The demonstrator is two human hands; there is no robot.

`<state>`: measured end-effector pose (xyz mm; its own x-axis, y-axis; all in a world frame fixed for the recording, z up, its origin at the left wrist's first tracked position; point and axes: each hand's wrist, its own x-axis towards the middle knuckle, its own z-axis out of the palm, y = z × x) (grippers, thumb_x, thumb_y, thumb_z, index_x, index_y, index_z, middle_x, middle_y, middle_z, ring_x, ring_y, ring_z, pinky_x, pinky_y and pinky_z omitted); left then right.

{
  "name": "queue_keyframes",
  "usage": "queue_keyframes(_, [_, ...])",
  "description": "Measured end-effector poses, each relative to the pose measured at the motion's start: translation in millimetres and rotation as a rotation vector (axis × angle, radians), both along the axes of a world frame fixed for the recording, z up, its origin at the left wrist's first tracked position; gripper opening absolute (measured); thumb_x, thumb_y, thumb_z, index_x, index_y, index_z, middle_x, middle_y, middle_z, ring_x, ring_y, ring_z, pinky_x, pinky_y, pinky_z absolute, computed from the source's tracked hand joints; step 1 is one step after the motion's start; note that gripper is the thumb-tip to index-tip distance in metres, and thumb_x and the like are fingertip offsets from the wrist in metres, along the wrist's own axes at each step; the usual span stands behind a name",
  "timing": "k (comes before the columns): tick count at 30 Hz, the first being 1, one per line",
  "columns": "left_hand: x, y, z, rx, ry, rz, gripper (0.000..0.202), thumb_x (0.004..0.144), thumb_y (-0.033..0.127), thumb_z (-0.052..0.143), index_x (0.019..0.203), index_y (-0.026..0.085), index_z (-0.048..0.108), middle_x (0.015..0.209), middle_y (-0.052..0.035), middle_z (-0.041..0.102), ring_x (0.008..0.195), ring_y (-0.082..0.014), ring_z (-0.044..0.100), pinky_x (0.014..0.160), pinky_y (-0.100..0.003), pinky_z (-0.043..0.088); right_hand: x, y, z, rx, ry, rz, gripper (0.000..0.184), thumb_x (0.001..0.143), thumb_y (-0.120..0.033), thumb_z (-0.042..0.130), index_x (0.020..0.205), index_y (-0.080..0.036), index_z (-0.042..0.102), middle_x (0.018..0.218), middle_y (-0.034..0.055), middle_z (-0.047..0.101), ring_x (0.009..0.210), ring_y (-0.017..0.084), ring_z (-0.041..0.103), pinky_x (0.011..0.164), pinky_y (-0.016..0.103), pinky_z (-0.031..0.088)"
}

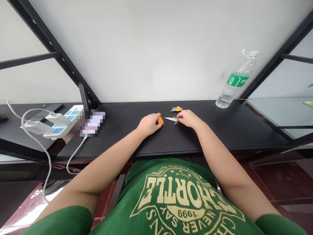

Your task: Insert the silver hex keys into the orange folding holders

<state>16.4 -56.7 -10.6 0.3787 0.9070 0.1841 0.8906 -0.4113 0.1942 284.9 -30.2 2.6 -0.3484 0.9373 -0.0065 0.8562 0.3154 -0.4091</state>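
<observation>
Left hand (148, 124) clenched on orange holder (160, 120). Right hand (188, 118) pinches hex keys (171, 119); their long axis runs left-right, tips pointing at the holder. All on worktop (220, 130), well left of bottle (236, 83).

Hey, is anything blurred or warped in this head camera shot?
In the head view, a pixelated patch hides something on the black table; wide-angle warp leans the water bottle; light is soft and even; the hex keys by the right hand are sharp but tiny.
</observation>
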Motion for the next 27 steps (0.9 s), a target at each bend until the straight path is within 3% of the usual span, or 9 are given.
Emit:
queue_keyframes(7, [1, 0, 1.1, -0.01, -0.004, 0.002, 0.049, 0.097, 0.043, 0.067, 0.142, 0.023, 0.062, 0.119, -0.0088, 0.075, 0.112, -0.0287, 0.071, 0.088, -0.036, 0.055, 8, 5, -5.0, 0.094, 0.032, -0.033, 0.023, 0.095, -0.013, 0.061, 0.1, -0.022, 0.081, 0.117, 0.0067, 0.075, 0.104, 0.02, 0.066, 0.089, 0.029, 0.049])
queue_keyframes(12, [-1, 0, 0.9, -0.019, -0.001, 0.01, 0.048, 0.097, 0.042, 0.066, 0.141, 0.025, 0.061, 0.118, -0.0083, 0.075, 0.112, -0.0282, 0.07, 0.089, -0.036, 0.055, 8, 4, -2.7, 0.031, 0.047, -0.029, 0.012, 0.093, -0.019, 0.066, 0.09, -0.022, 0.078, 0.102, 0.0042, 0.075, 0.091, 0.019, 0.067, 0.078, 0.028, 0.047])
queue_keyframes(16, [-1, -1, 2.4, -0.018, 0.007, 0.01, 0.045, 0.097, 0.043, 0.065, 0.138, 0.025, 0.062, 0.113, -0.0082, 0.075, 0.108, -0.028, 0.07, 0.087, -0.037, 0.054, 5, 2, 0.4, -0.037, 0.057, -0.075, 0.014, 0.091, -0.017, 0.065, 0.082, -0.022, 0.074, 0.096, 0.0037, 0.075, 0.082, 0.018, 0.066, 0.07, 0.027, 0.045])
queue_keyframes(27, [-4, 1, -0.6, -0.008, -0.001, -0.005, 0.046, 0.097, 0.043, 0.064, 0.139, 0.024, 0.062, 0.11, -0.0081, 0.074, 0.106, -0.0283, 0.07, 0.085, -0.037, 0.055, 11, -1, 8.2, -0.153, 0.138, -0.178, 0.014, 0.085, -0.013, 0.066, 0.084, -0.023, 0.076, 0.094, 0.0028, 0.079, 0.08, 0.017, 0.069, 0.065, 0.025, 0.046])
